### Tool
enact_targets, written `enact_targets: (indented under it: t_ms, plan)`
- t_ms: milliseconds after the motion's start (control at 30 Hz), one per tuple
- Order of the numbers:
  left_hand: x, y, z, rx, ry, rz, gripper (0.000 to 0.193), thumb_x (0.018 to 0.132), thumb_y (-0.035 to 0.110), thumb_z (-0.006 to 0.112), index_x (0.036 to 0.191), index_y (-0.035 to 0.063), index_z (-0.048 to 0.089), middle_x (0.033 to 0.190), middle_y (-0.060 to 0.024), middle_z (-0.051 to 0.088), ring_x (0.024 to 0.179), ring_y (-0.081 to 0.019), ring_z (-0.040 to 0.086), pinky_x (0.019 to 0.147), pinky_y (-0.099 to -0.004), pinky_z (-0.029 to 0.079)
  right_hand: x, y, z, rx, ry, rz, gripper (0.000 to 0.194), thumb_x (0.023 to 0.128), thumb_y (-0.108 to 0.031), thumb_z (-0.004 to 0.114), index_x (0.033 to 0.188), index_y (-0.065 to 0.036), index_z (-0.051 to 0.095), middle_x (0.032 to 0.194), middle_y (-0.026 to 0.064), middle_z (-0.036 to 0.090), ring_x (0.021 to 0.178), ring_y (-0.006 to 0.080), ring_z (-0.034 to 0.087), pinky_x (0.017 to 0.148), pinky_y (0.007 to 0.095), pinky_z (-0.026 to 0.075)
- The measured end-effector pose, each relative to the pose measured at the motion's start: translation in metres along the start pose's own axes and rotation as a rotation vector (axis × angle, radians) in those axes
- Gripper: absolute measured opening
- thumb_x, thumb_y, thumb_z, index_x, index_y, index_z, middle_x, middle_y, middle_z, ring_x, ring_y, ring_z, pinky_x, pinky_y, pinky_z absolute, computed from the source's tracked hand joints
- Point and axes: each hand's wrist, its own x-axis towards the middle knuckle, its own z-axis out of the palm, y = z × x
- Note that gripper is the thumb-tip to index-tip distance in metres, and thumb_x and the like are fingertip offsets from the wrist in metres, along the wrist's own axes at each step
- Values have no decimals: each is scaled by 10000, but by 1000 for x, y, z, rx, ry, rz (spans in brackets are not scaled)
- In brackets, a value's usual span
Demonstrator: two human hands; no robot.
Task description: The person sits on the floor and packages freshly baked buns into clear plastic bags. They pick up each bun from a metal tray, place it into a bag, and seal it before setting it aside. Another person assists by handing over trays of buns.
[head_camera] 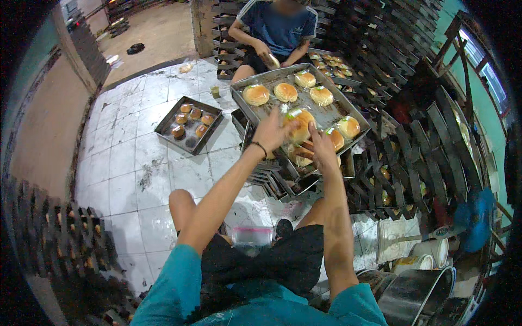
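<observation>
A round golden bun in clear plastic [301,125] is raised over a metal baking tray [267,112]. My right hand [324,150] holds it, thumb at its side and fingers beneath. At the bun's left side is my left hand [272,128], blurred, with fingers spread; whether it grips the wrapper is unclear. More wrapped buns, such as one at the tray's left corner [256,95] and one at its right [348,127], lie in the tray. Some near the front are partly hidden by my hands. The tray rests on a stack of similar trays [281,185].
A smaller tray of brown buns [179,136] sits on the tiled floor [138,163]. Facing me, a seated person [277,32] handles a wrapped item. Stacked trays [412,163] line the right side. A clear plastic packet [252,236] lies between my legs; a large metal pot [412,289] stands lower right.
</observation>
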Motion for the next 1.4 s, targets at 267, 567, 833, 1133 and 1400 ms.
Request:
enact_targets:
  t_ms: [267,567,833,1133,1400]
  plan:
    - [-198,-123,0,130,-191,-247,464,898,254,720,1265,10,575,1099,-191,712,1018,-367,691,873,-423,532,-146,107,22,-464,-281,-466,254,865,-209,745,1031,-29,674,921,155,704,812,339,693,770,432,550]
    - [-298,-254,26,69,-636,-347,399,791,183,644,1168,60,688,957,-242,711,869,-390,703,820,-413,553,-188,277,72,-950,-768,-659,342,815,-167,706,1098,-2,604,1075,168,679,911,420,644,817,506,546]
    - [-285,-223,15,-179,-158,-530,329,984,298,628,1163,28,682,955,-141,732,922,-218,693,854,-361,524,-167,174,18,-801,-615,-198,247,869,-226,678,1041,-54,640,930,207,715,851,378,709,749,493,558]
    - [-207,-96,30,-844,-276,-404,529,1090,355,443,1524,75,330,1399,-80,545,1312,-185,492,1090,-378,417,-162,102,25,726,-562,184,586,1049,-360,506,1547,-95,345,1544,73,416,1313,275,498,937,492,510]
    - [-195,-116,-34,-1379,216,-153,206,924,245,679,1015,81,595,1220,-100,562,1115,-292,613,976,-534,526,-154,32,20,-708,-1004,-202,380,983,-282,652,1275,-39,639,1110,167,717,974,254,713,875,381,564]
